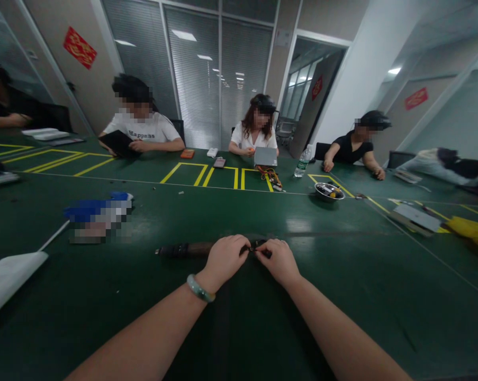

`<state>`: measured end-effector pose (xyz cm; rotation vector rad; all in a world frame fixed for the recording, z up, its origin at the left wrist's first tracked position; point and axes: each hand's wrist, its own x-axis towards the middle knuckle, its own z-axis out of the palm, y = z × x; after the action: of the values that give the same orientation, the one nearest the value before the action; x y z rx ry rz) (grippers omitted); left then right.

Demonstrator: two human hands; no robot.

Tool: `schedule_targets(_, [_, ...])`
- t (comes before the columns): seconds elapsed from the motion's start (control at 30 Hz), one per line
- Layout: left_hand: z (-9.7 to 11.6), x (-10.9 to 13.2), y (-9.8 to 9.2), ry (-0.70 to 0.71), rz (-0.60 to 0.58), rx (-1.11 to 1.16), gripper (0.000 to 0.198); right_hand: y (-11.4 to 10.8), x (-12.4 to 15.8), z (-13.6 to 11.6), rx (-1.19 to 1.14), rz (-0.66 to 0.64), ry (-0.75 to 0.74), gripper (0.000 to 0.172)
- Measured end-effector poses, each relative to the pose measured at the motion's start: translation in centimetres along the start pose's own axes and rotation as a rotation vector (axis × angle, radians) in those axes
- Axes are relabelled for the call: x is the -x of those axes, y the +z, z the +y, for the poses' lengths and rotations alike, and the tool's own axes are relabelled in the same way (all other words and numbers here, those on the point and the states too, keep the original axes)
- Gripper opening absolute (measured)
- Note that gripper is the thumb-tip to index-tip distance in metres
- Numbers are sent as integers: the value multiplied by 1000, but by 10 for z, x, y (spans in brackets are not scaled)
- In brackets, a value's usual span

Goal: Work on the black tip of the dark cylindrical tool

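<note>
My left hand (225, 257) and my right hand (278, 259) meet at the middle of a green table (239, 328). Both are closed, pinching a small dark part (255, 245) between their fingertips. A long dark, brownish object (183, 250) lies flat on the table and runs left from my left hand; the pinched part seems to belong to its right end. My left wrist wears a pale green bangle (200, 288). What the fingers cover is hidden.
Several people sit around the far side. On the table: a metal bowl (329, 191), a water bottle (303, 161), a grey box (265, 156) with wires (273, 178), a blue-and-white item (99, 209), white paper (8, 278), yellow items (471, 230), yellow tape lines.
</note>
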<state>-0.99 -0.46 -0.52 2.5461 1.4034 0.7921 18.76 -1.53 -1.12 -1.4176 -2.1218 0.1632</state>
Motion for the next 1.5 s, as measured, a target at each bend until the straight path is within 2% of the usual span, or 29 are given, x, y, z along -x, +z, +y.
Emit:
schedule_targets(0.37, [-1, 0, 2, 6, 0, 8, 10, 8, -1, 1, 38, 13, -29, 6])
schedule_targets(0.73, [0, -1, -3, 16, -9, -5, 9, 0, -14, 5, 412, -94, -319, 12])
schedule_targets(0.87, [-1, -1, -3, 12, -7, -2, 7, 5, -20, 9, 357, -113, -357, 14])
schedule_targets(1.0, [-1, -2, -2, 1, -15, -17, 8, 12, -22, 13, 325, -149, -319, 17])
schedule_targets(1.1, [-1, -1, -2, 3, 1, -4, 16, 12, -23, 14, 309, -191, -302, 17])
schedule_targets(1.27, [-1, 2, -1, 1, 47, 5, 48, 9, -28, 14, 292, -218, -267, 9])
schedule_targets(1.5, [4, 5, -14, 121, 104, 27, 56, 12, -30, 10, 306, -229, -216, 7])
